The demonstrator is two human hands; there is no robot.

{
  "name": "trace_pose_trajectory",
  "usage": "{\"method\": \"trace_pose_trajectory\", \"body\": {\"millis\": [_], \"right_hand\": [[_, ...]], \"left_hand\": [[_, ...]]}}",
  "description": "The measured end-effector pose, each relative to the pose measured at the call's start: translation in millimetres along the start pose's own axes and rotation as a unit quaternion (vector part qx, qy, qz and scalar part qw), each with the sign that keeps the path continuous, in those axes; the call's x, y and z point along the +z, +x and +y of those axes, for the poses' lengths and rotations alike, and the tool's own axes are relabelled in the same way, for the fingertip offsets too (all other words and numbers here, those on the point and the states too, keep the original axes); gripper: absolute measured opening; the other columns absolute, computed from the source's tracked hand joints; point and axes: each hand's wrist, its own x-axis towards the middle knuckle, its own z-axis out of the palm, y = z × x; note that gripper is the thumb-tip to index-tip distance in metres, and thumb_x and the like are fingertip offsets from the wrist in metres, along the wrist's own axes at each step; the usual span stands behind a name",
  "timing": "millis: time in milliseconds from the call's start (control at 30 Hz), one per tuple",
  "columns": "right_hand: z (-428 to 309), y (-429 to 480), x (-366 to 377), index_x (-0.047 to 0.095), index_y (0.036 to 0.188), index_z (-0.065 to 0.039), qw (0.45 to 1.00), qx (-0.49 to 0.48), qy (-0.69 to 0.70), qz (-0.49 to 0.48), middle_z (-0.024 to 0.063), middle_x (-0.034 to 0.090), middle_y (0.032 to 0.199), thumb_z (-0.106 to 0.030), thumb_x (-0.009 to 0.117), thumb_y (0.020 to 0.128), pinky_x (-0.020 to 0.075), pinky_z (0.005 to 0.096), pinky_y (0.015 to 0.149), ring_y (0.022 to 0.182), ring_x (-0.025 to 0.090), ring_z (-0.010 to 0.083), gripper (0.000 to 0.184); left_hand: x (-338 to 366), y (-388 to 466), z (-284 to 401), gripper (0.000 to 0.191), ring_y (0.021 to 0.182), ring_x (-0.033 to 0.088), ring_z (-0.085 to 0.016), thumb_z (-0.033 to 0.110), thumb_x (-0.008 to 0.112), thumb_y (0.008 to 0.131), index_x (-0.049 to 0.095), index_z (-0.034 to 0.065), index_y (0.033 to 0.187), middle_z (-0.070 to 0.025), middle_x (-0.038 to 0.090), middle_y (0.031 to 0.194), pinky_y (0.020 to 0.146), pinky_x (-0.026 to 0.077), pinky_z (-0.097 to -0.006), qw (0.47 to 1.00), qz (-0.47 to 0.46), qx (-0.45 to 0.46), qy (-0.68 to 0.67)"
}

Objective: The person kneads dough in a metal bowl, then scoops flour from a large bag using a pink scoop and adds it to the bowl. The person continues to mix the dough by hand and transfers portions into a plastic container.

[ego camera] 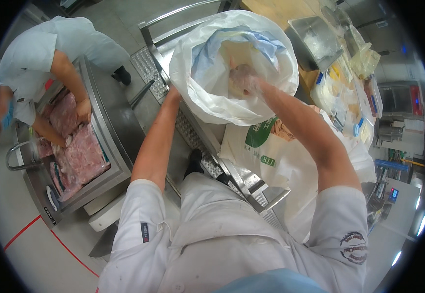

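Note:
A large white woven sack [289,55] stands with its mouth open before me, its rim rolled outward. Inside it are a crumpled blue-and-white liner layer [260,40] and pale contents that I cannot identify. My right hand [245,77] reaches down into the sack and seems to wear a thin clear plastic glove; whether it grips anything is unclear. My left forearm [157,135] runs to the sack's left side, where the rim hides the hand. A second white sack [241,146] with green printing lies flat under my right arm.
Left, a co-worker [69,44] bends over a steel sink [113,146] holding slabs of pinkish raw meat [84,157]. A steel-railed cart [186,121] bears the sacks. A steel pan [315,44] and several plastic-wrapped goods [329,91] sit on the right-hand worktop.

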Motion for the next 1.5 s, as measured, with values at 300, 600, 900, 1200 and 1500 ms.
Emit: {"method": "trace_pose_trajectory", "body": {"millis": [300, 600, 900, 1200, 1500], "right_hand": [[4, -39, -48, 0.075, 0.106, -0.014, 0.977, 0.043, 0.19, -0.082, -0.0036, 0.047, 0.068, -0.028, 0.06, 0.101, 0.0284, 0.0316, 0.047, 0.052, 0.039, 0.0115, 0.021], [2, -81, -101, 0.07, 0.09, -0.019, 0.963, 0.014, 0.259, -0.075, -0.0093, 0.05, 0.066, -0.042, 0.064, 0.104, 0.0264, 0.026, 0.043, 0.049, 0.039, 0.0053, 0.027], [14, -158, -144, 0.067, 0.089, -0.013, 0.942, -0.02, 0.319, -0.105, -0.0073, 0.052, 0.064, -0.036, 0.059, 0.108, 0.0326, 0.0219, 0.037, 0.045, 0.043, 0.0045, 0.03], [52, -233, -182, 0.065, 0.092, -0.009, 0.921, -0.053, 0.349, -0.165, -0.006, 0.055, 0.066, -0.03, 0.057, 0.11, 0.033, 0.0177, 0.035, 0.045, 0.043, 0.0026, 0.029], [105, -297, -225, 0.069, 0.094, -0.011, 0.916, -0.149, 0.349, -0.131, -0.0088, 0.059, 0.064, -0.033, 0.057, 0.109, 0.0386, 0.0172, 0.035, 0.045, 0.05, -0.0007, 0.029]], "left_hand": [[17, -27, 23, 0.062, 0.135, 0.052, -0.021, 0.039, 0.052, 0.109, 0.039, 0.003, 0.159, -0.0114, 0.053, 0.149, 0.115, 0.041, -0.0383, 1.0, -0.005, -0.01, -0.019], [90, -126, 94, 0.073, 0.138, 0.049, -0.022, 0.054, 0.048, 0.11, 0.038, -0.0003, 0.158, -0.0109, 0.05, 0.152, 0.119, 0.036, -0.0367, 0.994, 0.002, 0.099, -0.055], [111, -151, 102, 0.083, 0.138, 0.052, -0.025, 0.061, 0.054, 0.105, 0.035, 0.0016, 0.16, -0.0114, 0.047, 0.157, 0.112, 0.044, -0.0398, 0.989, -0.016, 0.143, 0.017], [127, -214, 62, 0.081, 0.136, 0.053, -0.026, 0.058, 0.055, 0.105, 0.034, 0.0047, 0.161, -0.0113, 0.05, 0.154, 0.103, 0.048, -0.0408, 0.979, 0.104, 0.155, 0.08], [138, -334, 4, 0.075, 0.137, 0.052, -0.023, 0.055, 0.06, 0.103, 0.041, 0.0063, 0.157, -0.0117, 0.051, 0.153, 0.101, 0.047, -0.0377, 0.966, 0.2, 0.127, 0.106]]}}
